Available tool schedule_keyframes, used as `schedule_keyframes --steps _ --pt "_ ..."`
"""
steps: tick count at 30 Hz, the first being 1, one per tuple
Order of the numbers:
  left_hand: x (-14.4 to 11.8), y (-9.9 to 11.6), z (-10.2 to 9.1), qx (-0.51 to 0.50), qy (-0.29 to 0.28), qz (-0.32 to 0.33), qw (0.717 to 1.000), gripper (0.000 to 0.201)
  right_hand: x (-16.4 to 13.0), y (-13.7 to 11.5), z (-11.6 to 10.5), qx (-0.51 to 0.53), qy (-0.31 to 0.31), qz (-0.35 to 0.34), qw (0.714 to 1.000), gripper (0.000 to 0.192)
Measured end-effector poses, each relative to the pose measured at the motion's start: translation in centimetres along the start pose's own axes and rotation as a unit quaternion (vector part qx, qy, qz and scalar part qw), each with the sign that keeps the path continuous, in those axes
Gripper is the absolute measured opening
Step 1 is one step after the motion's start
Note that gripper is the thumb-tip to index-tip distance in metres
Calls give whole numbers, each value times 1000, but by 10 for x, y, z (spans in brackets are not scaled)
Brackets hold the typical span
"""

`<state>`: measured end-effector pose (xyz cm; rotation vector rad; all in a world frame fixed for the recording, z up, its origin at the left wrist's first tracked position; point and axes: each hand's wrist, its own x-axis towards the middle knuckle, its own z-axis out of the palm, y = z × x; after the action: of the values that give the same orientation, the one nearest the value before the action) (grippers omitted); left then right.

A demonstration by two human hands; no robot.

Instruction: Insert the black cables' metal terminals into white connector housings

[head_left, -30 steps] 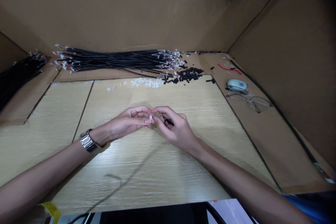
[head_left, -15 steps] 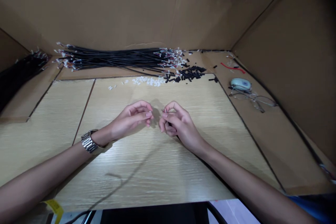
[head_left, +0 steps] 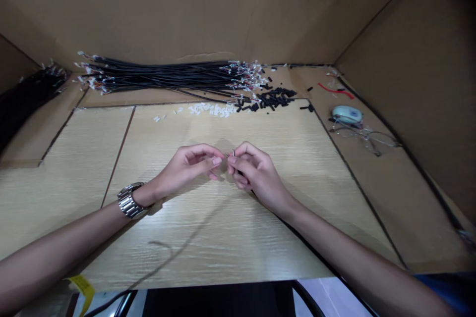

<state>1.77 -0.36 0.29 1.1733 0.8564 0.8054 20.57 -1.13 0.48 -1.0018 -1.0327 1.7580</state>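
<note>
My left hand [head_left: 199, 162], with a metal-band watch on its wrist, is pinched at thumb and forefinger. A small white connector shows at those fingertips in the earlier view; now the fingers mostly hide it. My right hand [head_left: 253, 166] is closed on the end of a black cable [head_left: 299, 238], whose thin wires [head_left: 233, 152] stick out by the thumb. That cable runs back under my right forearm and over the table's front edge. Both sets of fingertips almost meet above the middle of the wooden table [head_left: 178, 252].
Behind my hands lie loose white connectors [head_left: 213, 110], short black tube pieces [head_left: 275, 98] and a bundle of black cables [head_left: 159, 77]. More cables [head_left: 29, 96] are at left. Eyeglasses [head_left: 372, 138], a pale green oval object [head_left: 347, 115] and a red strip [head_left: 336, 91] lie right. Cardboard walls [head_left: 186, 10] surround the table.
My left hand has moved right, closing most of the gap to the wire ends in my right hand. The right hand has stayed nearly in place; the view has shifted slightly.
</note>
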Motion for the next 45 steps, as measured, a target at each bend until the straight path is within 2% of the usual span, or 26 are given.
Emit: schedule_keyframes --steps 9,19,30,38,45 --pt "0 -3 3 24 16 19 999 20 -1 3 3 -13 -13 7 1000 27" --pt "0 -4 4 45 31 16 998 22 0 7 5 -9 25 -5 1000 25" --pt "0 -5 5 49 27 24 998 19 1 8 5 -34 32 -13 999 25" --pt "-1 -9 3 56 25 36 997 20 3 11 0 -99 14 -46 994 22" --pt "0 -10 3 57 27 35 997 21 3 11 0 -110 10 -65 992 19"
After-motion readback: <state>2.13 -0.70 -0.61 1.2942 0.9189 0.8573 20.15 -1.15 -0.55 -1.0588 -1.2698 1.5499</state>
